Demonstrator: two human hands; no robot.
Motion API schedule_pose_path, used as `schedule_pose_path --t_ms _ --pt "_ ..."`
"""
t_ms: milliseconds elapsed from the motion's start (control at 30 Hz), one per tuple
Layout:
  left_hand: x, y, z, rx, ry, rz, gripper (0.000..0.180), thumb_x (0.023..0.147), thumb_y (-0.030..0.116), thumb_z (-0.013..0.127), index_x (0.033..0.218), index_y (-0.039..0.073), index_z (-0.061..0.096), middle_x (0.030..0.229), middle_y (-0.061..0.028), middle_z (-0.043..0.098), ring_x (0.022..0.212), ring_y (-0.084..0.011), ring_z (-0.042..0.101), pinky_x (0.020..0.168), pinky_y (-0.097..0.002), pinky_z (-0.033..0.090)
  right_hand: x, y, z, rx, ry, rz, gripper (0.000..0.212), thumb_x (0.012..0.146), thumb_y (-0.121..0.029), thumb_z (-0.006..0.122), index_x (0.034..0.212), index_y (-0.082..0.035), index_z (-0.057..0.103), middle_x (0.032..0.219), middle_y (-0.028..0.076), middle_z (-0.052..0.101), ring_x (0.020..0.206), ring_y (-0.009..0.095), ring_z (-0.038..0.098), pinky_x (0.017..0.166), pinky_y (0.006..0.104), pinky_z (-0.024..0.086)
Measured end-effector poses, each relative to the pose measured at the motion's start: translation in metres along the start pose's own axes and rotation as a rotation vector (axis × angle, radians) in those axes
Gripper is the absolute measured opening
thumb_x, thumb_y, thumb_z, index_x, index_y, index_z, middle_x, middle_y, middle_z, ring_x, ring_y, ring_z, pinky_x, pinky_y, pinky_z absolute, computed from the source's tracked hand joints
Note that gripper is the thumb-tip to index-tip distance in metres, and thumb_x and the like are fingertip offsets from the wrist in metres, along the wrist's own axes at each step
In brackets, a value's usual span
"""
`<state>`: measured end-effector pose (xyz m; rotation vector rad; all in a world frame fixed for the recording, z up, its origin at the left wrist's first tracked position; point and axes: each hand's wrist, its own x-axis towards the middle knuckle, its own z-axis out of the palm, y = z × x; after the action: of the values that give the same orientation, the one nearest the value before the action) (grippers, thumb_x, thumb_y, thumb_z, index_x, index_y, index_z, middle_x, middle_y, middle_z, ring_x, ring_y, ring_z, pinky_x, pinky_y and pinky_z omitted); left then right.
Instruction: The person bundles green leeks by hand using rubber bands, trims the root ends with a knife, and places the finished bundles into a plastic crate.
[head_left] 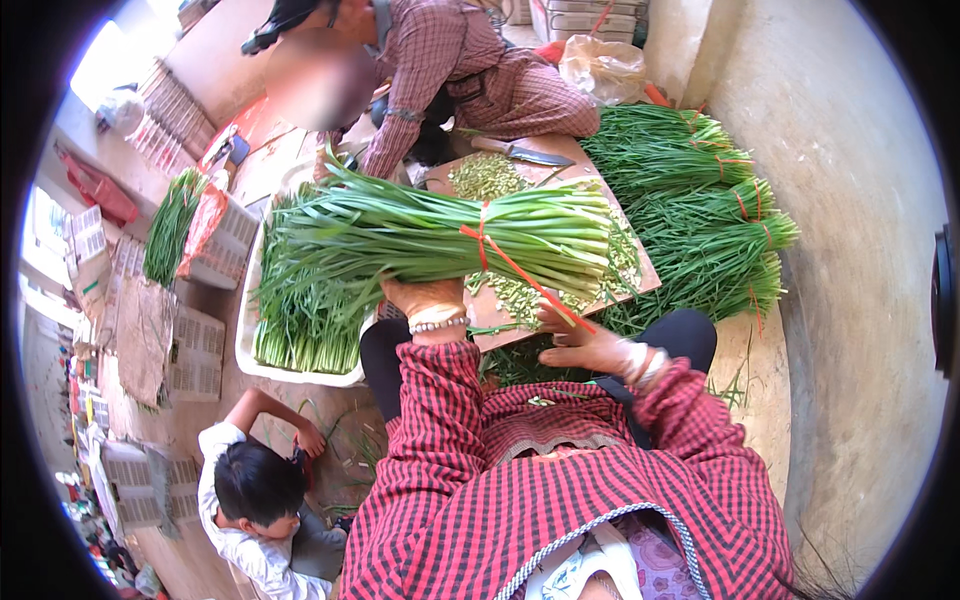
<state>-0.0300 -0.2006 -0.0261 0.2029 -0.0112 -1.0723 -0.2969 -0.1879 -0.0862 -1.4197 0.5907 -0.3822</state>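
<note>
A thick bundle of garlic chives [400, 225] lies crosswise in front of me, leaves left and pale stems right. My left hand [425, 298] holds it from below, fingers partly hidden behind the stalks. Around its stem half runs a red tie [484, 235], whose long loose end slants down to the right. That end is in the fingers of my right hand [585, 345]. Underneath is a board [648, 275] strewn with trimmed stem bits [487, 178]. On its far side rests a knife [540, 155] with a wooden handle.
A white basin [300, 376] of chives stands left; several tied bundles [690, 210] are stacked right by the wall [860, 250]. Across the board a co-worker [450, 80] bends forward. A child [260, 490] sits low at left, near cartons [195, 350].
</note>
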Motion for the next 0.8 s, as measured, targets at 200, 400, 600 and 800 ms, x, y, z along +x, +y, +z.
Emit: schedule_pose_path --t_ms 200,400,600,800 --pt "-0.040 -0.032 -0.003 0.013 -0.263 -0.219 0.052 0.093 0.044 0.055 0.133 0.012 0.057 0.139 -0.0087 0.056 0.131 -0.0282 0.048 0.113 -0.0524 0.031 0.039 -0.055 0.027 0.899 0.245 -0.397 0.074 0.090 -0.048 0.069 0.149 -0.016 0.038 0.148 0.004 0.045 0.134 0.019 0.042 0.111 0.0437 0.035" --pt "-0.068 -0.047 0.004 0.961 -0.531 -0.039 0.057 0.097 0.045 0.053 0.142 0.011 0.049 0.146 -0.0127 0.049 0.134 -0.0315 0.044 0.116 -0.0515 0.029 0.006 -0.093 -0.011 0.931 0.415 -0.491 0.070 0.090 -0.058 0.062 0.139 -0.010 0.049 0.129 0.007 0.060 0.120 0.021 0.055 0.106 0.0430 0.042" --pt "-0.040 0.024 -0.059 0.528 -0.656 -0.098 0.056 0.099 0.041 0.046 0.146 0.010 0.044 0.146 -0.0156 0.048 0.135 -0.0333 0.044 0.116 -0.0505 0.030 -0.012 -0.085 -0.053 0.841 0.554 -0.566 0.079 0.088 -0.062 0.062 0.145 -0.013 0.039 0.139 0.009 0.052 0.125 0.025 0.053 0.105 0.0456 0.045" --pt "-0.012 0.093 -0.022 0.513 -0.253 0.016 0.046 0.102 0.022 0.044 0.146 0.008 0.042 0.148 -0.0144 0.047 0.133 -0.0253 0.048 0.110 -0.0428 0.039 -0.028 -0.080 -0.076 0.933 0.732 -0.683 0.061 0.092 -0.051 0.064 0.136 -0.011 0.049 0.129 0.006 0.060 0.118 0.023 0.057 0.102 0.0405 0.047"
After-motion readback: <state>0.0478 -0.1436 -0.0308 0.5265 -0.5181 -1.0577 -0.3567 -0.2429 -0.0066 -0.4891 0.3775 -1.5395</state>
